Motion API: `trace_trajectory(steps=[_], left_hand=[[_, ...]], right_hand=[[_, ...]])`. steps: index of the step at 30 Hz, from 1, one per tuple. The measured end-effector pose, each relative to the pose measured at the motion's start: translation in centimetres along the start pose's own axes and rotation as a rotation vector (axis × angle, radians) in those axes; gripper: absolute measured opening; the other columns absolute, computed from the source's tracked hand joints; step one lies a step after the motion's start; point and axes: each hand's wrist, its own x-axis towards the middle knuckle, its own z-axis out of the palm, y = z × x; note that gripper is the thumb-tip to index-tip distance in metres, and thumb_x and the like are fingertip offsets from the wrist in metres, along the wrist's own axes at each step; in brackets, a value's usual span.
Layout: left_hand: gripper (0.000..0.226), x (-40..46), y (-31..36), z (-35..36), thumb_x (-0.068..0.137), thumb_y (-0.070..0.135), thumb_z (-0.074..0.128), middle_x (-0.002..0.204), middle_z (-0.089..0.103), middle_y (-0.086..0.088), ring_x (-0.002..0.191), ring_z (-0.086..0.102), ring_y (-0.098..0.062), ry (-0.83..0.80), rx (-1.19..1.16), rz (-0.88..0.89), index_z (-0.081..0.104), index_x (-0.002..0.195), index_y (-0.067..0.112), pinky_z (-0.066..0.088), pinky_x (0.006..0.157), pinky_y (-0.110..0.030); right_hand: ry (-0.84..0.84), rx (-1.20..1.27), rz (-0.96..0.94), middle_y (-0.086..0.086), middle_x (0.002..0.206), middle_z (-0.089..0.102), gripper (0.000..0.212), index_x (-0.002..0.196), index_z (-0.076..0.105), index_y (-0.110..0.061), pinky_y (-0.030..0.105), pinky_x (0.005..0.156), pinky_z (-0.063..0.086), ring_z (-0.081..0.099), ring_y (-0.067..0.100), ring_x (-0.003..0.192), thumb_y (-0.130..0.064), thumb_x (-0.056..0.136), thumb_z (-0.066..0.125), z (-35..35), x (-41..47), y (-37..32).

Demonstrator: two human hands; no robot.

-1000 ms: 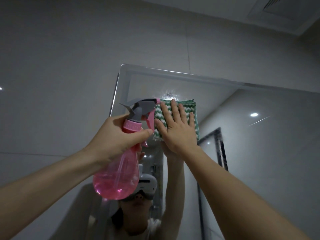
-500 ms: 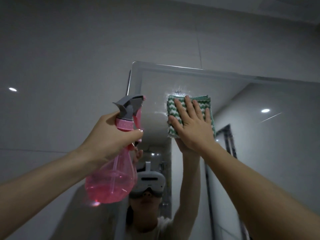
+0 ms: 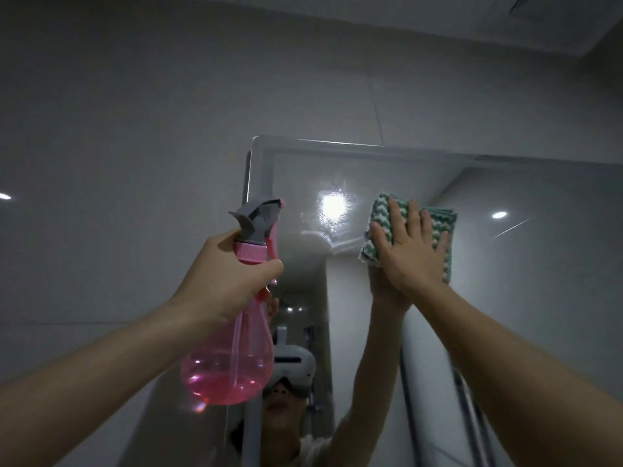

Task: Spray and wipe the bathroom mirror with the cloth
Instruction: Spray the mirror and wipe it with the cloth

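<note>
Our right hand (image 3: 409, 252) presses the cloth (image 3: 379, 217) flat-fingered on the mirror (image 3: 337, 170), near its top edge. Our left hand (image 3: 222, 278) grips the spray bottle (image 3: 232, 358) beside the mirror's left edge. We should keep pressure even and overlap strokes.

Both forearms bare, no sleeves, no watch or rings seen on left hand (image 3: 222, 281) or right hand (image 3: 409, 256). Mirror reflection: white headset (image 3: 292, 368) over eyes, light short-sleeved top (image 3: 313, 451).
</note>
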Motion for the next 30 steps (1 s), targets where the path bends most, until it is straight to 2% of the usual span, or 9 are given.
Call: trace_trajectory(steps=[4, 6, 13, 16, 19, 21, 24, 27, 30], left_hand=[[0.018, 0.9, 0.0, -0.3, 0.080, -0.002, 0.061, 0.057, 0.048, -0.006, 0.036, 0.050, -0.001, 0.001, -0.016, 0.002, 0.050, 0.067, 0.004, 0.040, 0.038, -0.009], [0.017, 1.5, -0.1, -0.5, 0.080, -0.001, 0.062, 0.057, 0.051, -0.007, 0.039, 0.052, -0.003, -0.008, -0.007, 0.011, 0.052, 0.067, 0.005, 0.043, 0.040, -0.012], [0.018, 3.0, 0.6, -1.8, 0.079, -0.004, 0.062, 0.055, 0.052, -0.011, 0.033, 0.049, -0.003, 0.123, 0.034, 0.074, 0.054, 0.064, 0.003, 0.040, 0.037, -0.009], [0.020, 3.1, 0.4, -2.1, 0.080, -0.003, 0.062, 0.057, 0.053, -0.014, 0.046, 0.051, -0.015, 0.175, 0.051, 0.074, 0.054, 0.063, 0.004, 0.041, 0.040, -0.013], [0.012, 3.4, 0.5, -1.5, 0.081, 0.000, 0.061, 0.062, 0.053, -0.015, 0.051, 0.050, -0.018, 0.175, 0.060, 0.055, 0.056, 0.070, -0.001, 0.038, 0.037, -0.009], [0.009, 3.7, 1.0, -0.3, 0.081, -0.002, 0.061, 0.062, 0.053, -0.014, 0.043, 0.053, -0.008, 0.165, 0.051, 0.049, 0.056, 0.073, -0.002, 0.038, 0.036, -0.008], [0.017, 4.6, 2.2, 2.3, 0.081, -0.005, 0.059, 0.051, 0.056, -0.004, 0.033, 0.050, 0.004, 0.128, -0.020, 0.039, 0.053, 0.068, 0.005, 0.035, 0.033, -0.007], [0.021, 5.7, 2.8, 4.5, 0.078, -0.008, 0.059, 0.037, 0.054, 0.008, 0.032, 0.049, 0.000, 0.127, -0.075, 0.037, 0.052, 0.065, 0.007, 0.037, 0.034, -0.009], [0.020, 6.1, 2.9, 6.2, 0.078, -0.003, 0.061, 0.039, 0.055, 0.003, 0.032, 0.049, -0.001, 0.128, -0.084, 0.022, 0.053, 0.065, 0.010, 0.039, 0.034, -0.012]], right_hand=[[0.014, 0.034, 0.107, 0.004, 0.159, -0.014, 0.061, 0.151, -0.008, -0.032, 0.054, 0.113, -0.013, -0.015, 0.026, 0.145, -0.056, 0.097, 0.011, 0.2, 0.6, -3.0], [0.020, 0.049, 0.090, 0.004, 0.158, -0.014, 0.060, 0.151, -0.007, -0.031, 0.053, 0.113, -0.014, -0.015, 0.026, 0.145, -0.054, 0.098, 0.012, 0.4, 1.1, -4.7], [0.009, 0.038, -0.257, 0.002, 0.159, -0.012, 0.059, 0.151, -0.001, -0.033, 0.051, 0.111, -0.017, -0.014, 0.025, 0.145, -0.053, 0.099, 0.017, 1.5, 2.2, -13.3], [-0.005, 0.041, -0.410, 0.000, 0.160, -0.008, 0.058, 0.151, 0.002, -0.035, 0.049, 0.111, -0.018, -0.011, 0.023, 0.146, -0.053, 0.099, 0.020, 1.5, 2.5, -14.2], [-0.046, -0.003, -0.525, -0.004, 0.160, -0.006, 0.058, 0.150, 0.003, -0.039, 0.046, 0.113, -0.016, -0.009, 0.018, 0.146, -0.055, 0.098, 0.021, 0.7, 3.4, -12.4], [-0.041, -0.015, -0.539, -0.005, 0.160, -0.004, 0.057, 0.150, 0.005, -0.040, 0.046, 0.113, -0.015, -0.008, 0.016, 0.146, -0.056, 0.098, 0.022, 0.2, 4.5, -10.6], [-0.010, 0.006, -0.405, -0.005, 0.160, -0.002, 0.057, 0.149, 0.005, -0.041, 0.046, 0.114, -0.012, -0.006, 0.016, 0.146, -0.056, 0.097, 0.023, -0.7, 6.6, -6.4], [-0.024, 0.018, -0.265, -0.005, 0.160, -0.004, 0.057, 0.149, 0.003, -0.042, 0.046, 0.114, -0.013, -0.008, 0.016, 0.146, -0.057, 0.097, 0.022, -1.8, 8.3, -1.4], [-0.023, -0.004, -0.186, -0.004, 0.160, -0.008, 0.058, 0.149, -0.001, -0.042, 0.048, 0.114, -0.012, -0.009, 0.017, 0.146, -0.059, 0.097, 0.018, -2.7, 9.0, 3.0]])
